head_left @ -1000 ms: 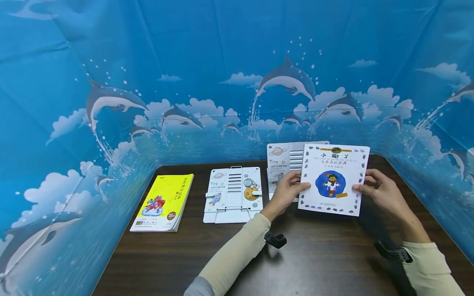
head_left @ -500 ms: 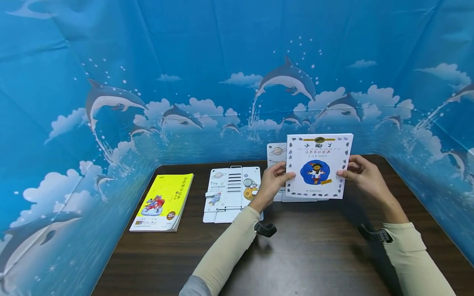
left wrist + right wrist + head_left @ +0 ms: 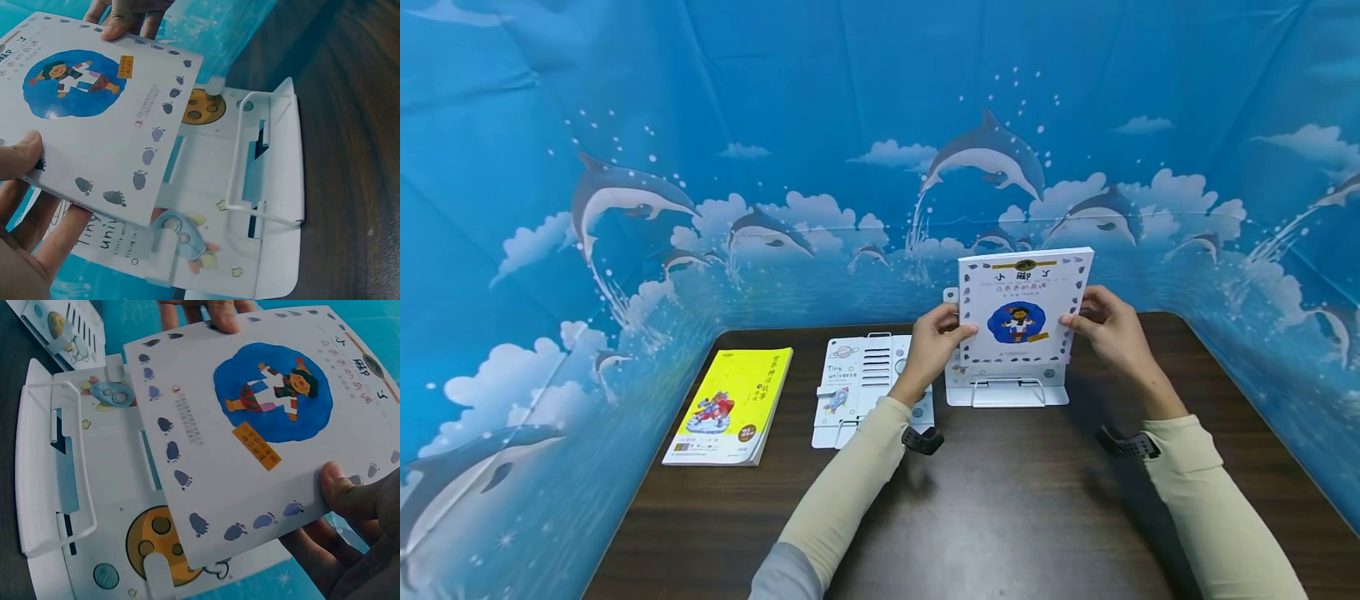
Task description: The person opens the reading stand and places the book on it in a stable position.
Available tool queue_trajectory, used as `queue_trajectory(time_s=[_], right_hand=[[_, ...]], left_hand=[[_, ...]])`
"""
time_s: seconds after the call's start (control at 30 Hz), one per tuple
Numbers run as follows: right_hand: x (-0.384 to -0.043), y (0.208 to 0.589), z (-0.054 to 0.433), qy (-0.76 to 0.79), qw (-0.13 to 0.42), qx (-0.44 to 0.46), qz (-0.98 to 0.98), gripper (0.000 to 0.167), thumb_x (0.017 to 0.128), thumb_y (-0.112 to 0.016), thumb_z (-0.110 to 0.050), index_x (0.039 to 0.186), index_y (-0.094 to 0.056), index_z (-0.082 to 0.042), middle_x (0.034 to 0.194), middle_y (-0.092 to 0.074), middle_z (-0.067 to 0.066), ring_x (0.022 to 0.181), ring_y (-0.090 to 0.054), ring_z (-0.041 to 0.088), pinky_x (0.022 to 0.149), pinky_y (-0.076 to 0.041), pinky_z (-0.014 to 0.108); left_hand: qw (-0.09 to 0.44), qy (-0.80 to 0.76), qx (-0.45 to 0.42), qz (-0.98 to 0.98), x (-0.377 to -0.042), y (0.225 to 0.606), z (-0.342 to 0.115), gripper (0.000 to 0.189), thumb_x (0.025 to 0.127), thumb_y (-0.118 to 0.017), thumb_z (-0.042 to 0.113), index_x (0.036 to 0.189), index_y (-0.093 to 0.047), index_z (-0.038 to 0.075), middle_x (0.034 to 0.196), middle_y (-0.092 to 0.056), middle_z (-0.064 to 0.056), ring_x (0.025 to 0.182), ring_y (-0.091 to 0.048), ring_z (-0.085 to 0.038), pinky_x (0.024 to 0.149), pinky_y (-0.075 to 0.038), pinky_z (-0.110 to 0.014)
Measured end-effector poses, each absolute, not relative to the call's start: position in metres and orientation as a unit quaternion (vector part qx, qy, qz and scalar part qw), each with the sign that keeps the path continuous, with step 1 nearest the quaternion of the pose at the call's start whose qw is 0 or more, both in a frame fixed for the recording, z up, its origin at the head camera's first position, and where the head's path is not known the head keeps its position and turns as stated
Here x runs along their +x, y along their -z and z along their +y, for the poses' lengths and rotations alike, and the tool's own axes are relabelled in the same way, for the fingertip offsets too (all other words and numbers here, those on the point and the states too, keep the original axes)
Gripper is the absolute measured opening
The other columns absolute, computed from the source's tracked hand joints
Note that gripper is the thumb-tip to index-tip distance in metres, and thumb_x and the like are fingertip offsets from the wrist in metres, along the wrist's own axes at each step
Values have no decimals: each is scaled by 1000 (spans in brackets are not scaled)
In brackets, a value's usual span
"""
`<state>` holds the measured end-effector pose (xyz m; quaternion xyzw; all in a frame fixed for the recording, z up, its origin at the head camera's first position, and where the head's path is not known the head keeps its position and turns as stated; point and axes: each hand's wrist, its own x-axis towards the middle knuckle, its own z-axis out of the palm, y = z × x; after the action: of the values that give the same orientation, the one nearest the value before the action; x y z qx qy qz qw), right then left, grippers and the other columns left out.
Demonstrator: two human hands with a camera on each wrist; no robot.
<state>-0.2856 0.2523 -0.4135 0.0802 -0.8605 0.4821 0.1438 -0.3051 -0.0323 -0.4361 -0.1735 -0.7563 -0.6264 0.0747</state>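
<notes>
A white picture book (image 3: 1018,304), with a blue patch and a costumed figure on its cover, is held upright by both hands in the head view. My left hand (image 3: 931,346) grips its left edge, thumb on the cover and fingers behind. On the opposite edge my right hand (image 3: 1108,333) pinches it the same way. Behind and below the book stands a white book stand (image 3: 1006,393) printed with space drawings, its upper part mostly covered. The stand's wire page holder (image 3: 234,162) and bottom ledge show beside the book in the left wrist view.
A second white book stand (image 3: 872,387) leans to the left, partly behind the left forearm. Farther left a yellow book (image 3: 730,408) lies on the dark wooden table (image 3: 1000,517). A blue dolphin-print curtain (image 3: 820,100) rises behind the table.
Both hands have carried the picture book left and up, from beside the right-hand stand to in front of its upper part. The stand's ledge and wire holder now show below it.
</notes>
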Motion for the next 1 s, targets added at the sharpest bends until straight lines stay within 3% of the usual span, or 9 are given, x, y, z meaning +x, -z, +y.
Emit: queue_trajectory(time_s=[0.17,0.3,0.37,0.43,0.83,1.0], right_hand=[[-294,410,245,-483,153,79,-859,38,105,-68,-11,140,-58,0,126,-73,26,96,-69,9,82,-53,22],[-298,410,240,-496,159,72,-850,40,105,-66,-7,143,-55,1,131,-71,28,108,-71,34,97,-58,49],[-301,412,239,-507,161,67,-844,40,105,-65,-4,143,-55,2,132,-69,30,113,-69,44,103,-54,63],[-303,414,237,-517,159,65,-839,39,105,-64,-1,143,-54,3,134,-68,32,117,-67,49,107,-50,68],[-306,420,236,-531,161,51,-830,32,104,-65,1,135,-57,2,133,-69,30,116,-67,46,105,-51,67],[-307,428,238,-515,162,43,-841,31,104,-66,-1,134,-59,1,128,-72,27,108,-70,36,97,-56,53]], left_hand=[[82,627,-159,-758,-311,433,-35,28,98,-77,13,125,-72,6,115,-81,-15,102,-80,-27,88,-65,-36],[85,629,-156,-757,-315,433,-35,28,98,-77,13,125,-73,6,115,-81,-16,103,-80,-29,90,-64,-39],[86,629,-156,-757,-317,434,-35,27,98,-77,13,124,-73,7,114,-81,-15,102,-80,-28,90,-64,-39],[87,627,-153,-759,-318,436,-34,26,98,-78,13,123,-74,8,113,-81,-14,101,-80,-27,89,-64,-37],[82,622,-152,-763,-321,442,-33,28,98,-77,10,125,-74,8,114,-81,-15,101,-80,-29,88,-64,-38],[72,611,-139,-776,-321,448,-32,29,98,-77,12,127,-74,9,112,-82,-13,98,-80,-26,86,-65,-37]])
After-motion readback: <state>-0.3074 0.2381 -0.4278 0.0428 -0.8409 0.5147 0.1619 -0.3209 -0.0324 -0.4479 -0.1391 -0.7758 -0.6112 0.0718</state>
